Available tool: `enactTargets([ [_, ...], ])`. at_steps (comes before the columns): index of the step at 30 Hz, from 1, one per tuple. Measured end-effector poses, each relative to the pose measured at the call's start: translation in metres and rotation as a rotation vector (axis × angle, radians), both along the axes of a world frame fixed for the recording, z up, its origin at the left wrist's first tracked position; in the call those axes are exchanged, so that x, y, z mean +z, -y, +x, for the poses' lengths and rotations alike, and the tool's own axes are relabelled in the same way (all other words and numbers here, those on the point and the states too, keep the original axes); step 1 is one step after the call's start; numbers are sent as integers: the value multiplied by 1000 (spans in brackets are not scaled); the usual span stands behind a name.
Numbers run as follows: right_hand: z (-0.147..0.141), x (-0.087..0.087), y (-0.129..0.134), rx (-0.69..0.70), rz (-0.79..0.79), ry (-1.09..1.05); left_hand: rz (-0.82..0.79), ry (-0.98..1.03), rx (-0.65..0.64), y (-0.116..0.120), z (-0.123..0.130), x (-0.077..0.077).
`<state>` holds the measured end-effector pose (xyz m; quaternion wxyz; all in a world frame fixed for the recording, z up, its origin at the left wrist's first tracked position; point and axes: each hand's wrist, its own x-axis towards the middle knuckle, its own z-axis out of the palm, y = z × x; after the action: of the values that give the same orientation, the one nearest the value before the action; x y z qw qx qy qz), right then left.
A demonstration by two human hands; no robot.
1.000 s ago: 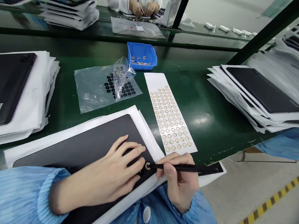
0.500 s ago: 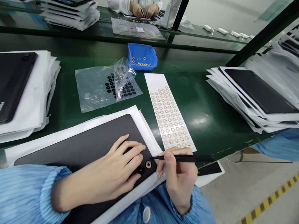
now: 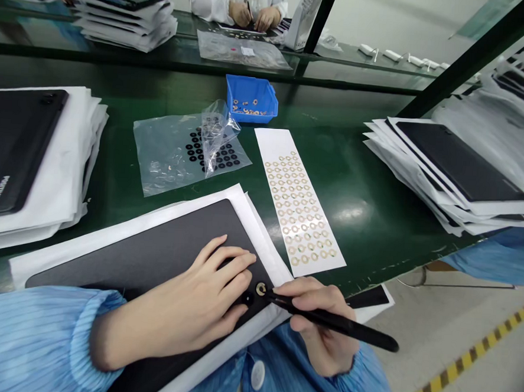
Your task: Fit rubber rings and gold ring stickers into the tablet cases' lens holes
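Note:
A dark tablet back cover [image 3: 188,239] lies on white sheets in front of me. My left hand [image 3: 197,298] rests flat on it, fingers stretched out, near its lower right corner. There, a gold-coloured ring [image 3: 261,289] sits in one round camera opening, beside a second dark round opening [image 3: 247,297]. With my right hand [image 3: 325,318] I grip black tweezers [image 3: 338,325], whose tips touch or nearly touch the ring's right edge. Beyond that hand lies a white strip [image 3: 269,140] bearing rows of small ring stickers [image 3: 303,201].
A clear bag [image 3: 162,154] of black rings and a blue bin [image 3: 252,98] with small ring parts stand behind. Stacks of covers and sheets flank me, at left [image 3: 20,146] and right [image 3: 459,161]. A co-worker's hands [image 3: 253,17] are across the bench.
My right hand has moved slightly down and right, and the tweezers have swung from nearly level to slanting, their tips now at the ring. My left hand stays in place.

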<state>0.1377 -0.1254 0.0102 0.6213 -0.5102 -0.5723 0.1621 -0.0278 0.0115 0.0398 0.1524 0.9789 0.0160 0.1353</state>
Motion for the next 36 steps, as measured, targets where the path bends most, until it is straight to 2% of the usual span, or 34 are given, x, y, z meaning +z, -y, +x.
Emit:
enactTargets([
  [5,-3,0,-6,-20,10,16,-6,-4,2,0,-1,-1],
  [14,-7,2,-9,-265,71,-23,-9,-19,2,0,-1,-2],
  [18,7,16,-6,-287,60,18,6,-12,1,0,0,-2],
  [21,36,40,-20,-258,38,208,18,-8,-3,0,0,-1],
  [24,76,67,-71,-289,23,424,23,2,-4,0,0,-2],
  [27,115,83,-158,-280,-7,467,9,0,6,2,-1,-4],
  [30,139,84,-249,-281,0,428,-9,-1,25,3,-1,-5],
  [32,144,81,-296,-268,-29,379,-25,-4,34,3,-1,-5],
  [34,143,78,-325,-245,-137,334,-39,-13,38,3,-1,-5],
  [36,138,77,-339,-234,-236,308,-48,-20,37,2,-2,-5],
])
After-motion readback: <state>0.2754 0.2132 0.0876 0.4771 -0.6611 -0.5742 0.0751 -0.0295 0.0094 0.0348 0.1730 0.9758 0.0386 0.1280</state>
